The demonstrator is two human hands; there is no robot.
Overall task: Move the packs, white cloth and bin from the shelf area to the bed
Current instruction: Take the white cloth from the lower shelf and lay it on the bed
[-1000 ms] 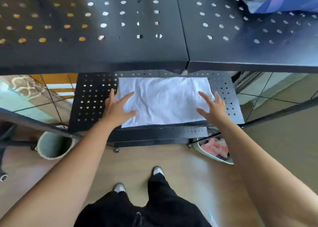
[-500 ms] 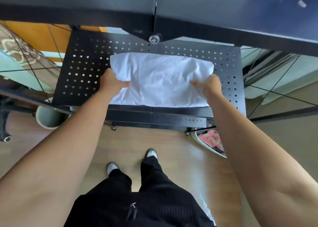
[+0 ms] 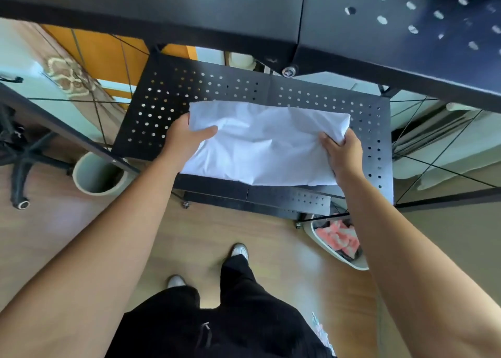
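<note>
Now, taking the black perforated metal shelf as the landmark:

White cloth: crumpled white fabric cloth lies over the middle and front of that shelf — its near edge reaches the shelf's front lip; whether it is lifted clear of the metal cannot be told.

Left hand: left hand closed on the cloth's left edge, thumb on top, fingers tucked beneath the fabric.

Right hand: right hand clamped on the cloth's right corner, fabric bunched above the knuckles.

Upper shelf: dark perforated panel overhangs the landmark shelf, nearer the camera.

Bin: pale green round bin stands on the wooden floor, beside the shelf's front left corner — partly behind a black frame bar.

Basket: white oval basket holding pink fabric sits on the floor below the shelf's front right corner.

Person: black trousers and pale shoes, in front of the shelf.
</note>
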